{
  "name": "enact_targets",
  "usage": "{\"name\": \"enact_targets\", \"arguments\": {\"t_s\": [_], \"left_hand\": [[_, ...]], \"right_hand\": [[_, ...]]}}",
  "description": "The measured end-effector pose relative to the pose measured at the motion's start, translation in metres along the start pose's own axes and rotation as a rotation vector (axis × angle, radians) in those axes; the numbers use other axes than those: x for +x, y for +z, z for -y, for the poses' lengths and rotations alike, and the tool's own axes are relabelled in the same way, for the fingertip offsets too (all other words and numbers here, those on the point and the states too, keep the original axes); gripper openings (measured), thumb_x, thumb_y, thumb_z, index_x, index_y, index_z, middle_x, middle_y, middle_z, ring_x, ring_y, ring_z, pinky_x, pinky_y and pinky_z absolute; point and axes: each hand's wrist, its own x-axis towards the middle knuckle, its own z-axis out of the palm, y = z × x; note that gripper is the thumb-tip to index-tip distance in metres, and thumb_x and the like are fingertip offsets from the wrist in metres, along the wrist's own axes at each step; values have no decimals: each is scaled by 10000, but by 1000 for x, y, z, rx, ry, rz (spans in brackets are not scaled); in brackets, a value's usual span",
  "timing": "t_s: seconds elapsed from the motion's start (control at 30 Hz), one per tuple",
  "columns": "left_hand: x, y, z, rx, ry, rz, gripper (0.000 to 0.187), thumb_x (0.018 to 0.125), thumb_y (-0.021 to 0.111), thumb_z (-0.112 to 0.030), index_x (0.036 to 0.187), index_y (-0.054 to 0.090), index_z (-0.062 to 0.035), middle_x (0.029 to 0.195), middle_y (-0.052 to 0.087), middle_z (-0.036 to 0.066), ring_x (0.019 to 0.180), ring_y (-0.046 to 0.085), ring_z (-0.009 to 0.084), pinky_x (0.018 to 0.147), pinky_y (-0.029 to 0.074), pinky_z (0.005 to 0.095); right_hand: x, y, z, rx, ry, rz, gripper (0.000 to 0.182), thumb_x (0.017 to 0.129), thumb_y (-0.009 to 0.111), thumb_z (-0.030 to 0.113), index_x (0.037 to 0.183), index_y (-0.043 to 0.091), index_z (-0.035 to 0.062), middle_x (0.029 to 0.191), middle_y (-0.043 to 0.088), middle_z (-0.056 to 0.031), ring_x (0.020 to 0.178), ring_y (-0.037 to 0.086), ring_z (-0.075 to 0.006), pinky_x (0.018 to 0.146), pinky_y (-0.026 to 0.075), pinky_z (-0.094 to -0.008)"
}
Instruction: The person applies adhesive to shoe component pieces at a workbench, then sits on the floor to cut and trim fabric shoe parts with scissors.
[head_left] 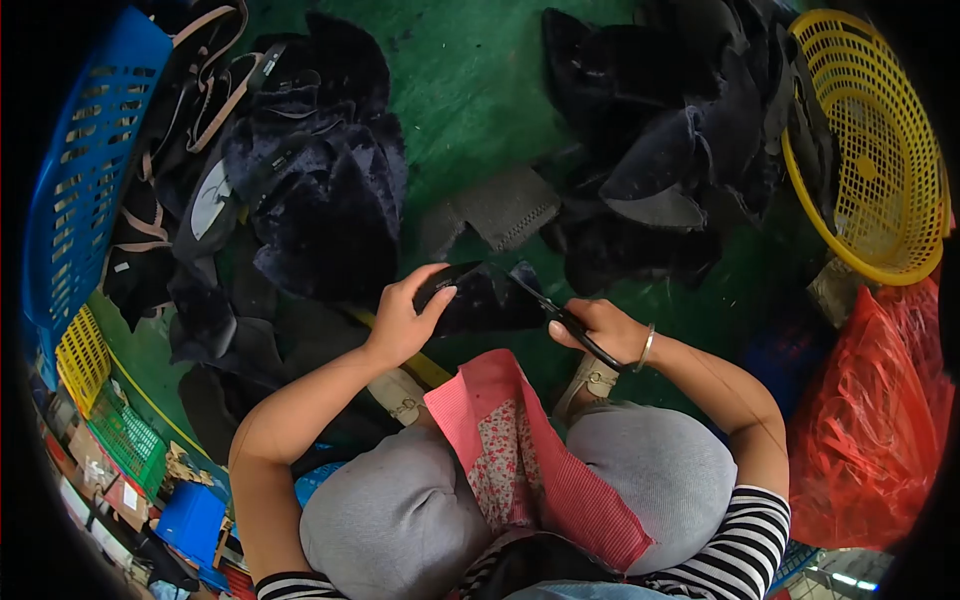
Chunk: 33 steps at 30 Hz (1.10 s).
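Observation:
My left hand [412, 316] is closed on the left end of a dark plush fabric piece [485, 300], thumb on top. In my right hand [603, 333] is a pair of scissors [578, 330] with black handles, fingers wrapped round the grips. The scissor blades point up and left, and their tips overlap the fabric's upper right part in this view. Just beyond both hands, a grey felt-like piece [510, 208] with a stitched edge lies on the green floor.
Dark plush pieces lie heaped at the left [330, 190] and right [660, 130]. A blue basket [100, 150] stands far left, a yellow basket [865, 150] far right. Below the latter is a red plastic bag [870, 420]. A pink-edged cloth [510, 430] lies between my knees.

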Motion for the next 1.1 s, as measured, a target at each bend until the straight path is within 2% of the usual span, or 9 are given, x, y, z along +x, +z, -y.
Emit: {"name": "enact_targets", "arguments": {"t_s": [0.2,0.37,0.5,0.6,0.7,0.77,0.9,0.97,1.1], "left_hand": [[-12,-4,-15,147,63,134,222,837,619,-84,1039,587,4,848,652,169,749,651,251,670,490,298],[12,-83,-5,525,317,-372,176,833,615,-45,1000,608,9,930,648,181,866,643,320,752,496,338],[54,-139,8,968,342,-633,397,840,593,-56,1216,474,-12,1195,537,160,1090,524,331,915,416,381],[82,-86,-38,1087,766,-380,463,781,609,-41,1221,467,-19,1259,483,136,1185,444,294,974,368,397],[130,-20,-53,832,744,-56,621,701,672,-67,1261,413,4,1288,457,138,1212,415,293,996,344,398],[169,16,-35,888,661,-111,697,690,691,-70,1310,374,-32,1315,433,120,1233,387,298,1025,299,418],[209,43,-28,934,565,-141,535,726,678,-102,1227,492,-71,1227,520,94,1232,371,308,1020,270,451],[202,43,-24,969,376,219,276,775,650,-156,1028,606,-55,1038,607,111,1106,482,301,915,370,439],[133,29,-14,390,393,242,227,823,609,-184,839,580,41,732,576,200,637,573,305,583,436,388]], "right_hand": [[19,-1,30,135,-24,-88,664,811,550,598,640,521,-43,541,493,-153,492,501,-238,484,403,-359],[8,-9,27,55,-203,-405,540,764,693,452,637,501,-36,532,486,-148,465,469,-203,460,391,-339],[13,-23,18,142,-107,-636,453,760,738,330,646,486,-28,510,475,-125,439,440,-174,441,383,-314],[12,-25,18,153,-83,-681,428,783,722,317,661,503,-30,496,480,-95,428,419,-132,427,364,-297],[14,-20,16,233,-59,-568,436,804,695,357,666,524,-19,500,497,-66,433,438,-106,419,359,-279],[13,-16,17,470,155,-445,453,825,660,407,668,546,-3,507,511,-40,443,465,-87,419,368,-261],[4,-14,5,382,149,-418,472,832,633,447,684,564,5,516,520,-33,447,483,-89,430,386,-251],[0,-14,0,401,185,-383,412,865,599,427,744,538,38,578,522,-1,439,442,-44,383,336,-210],[-10,-20,-3,391,188,-350,457,874,561,471,761,535,29,587,516,-10,473,445,-63,417,347,-232]]}}
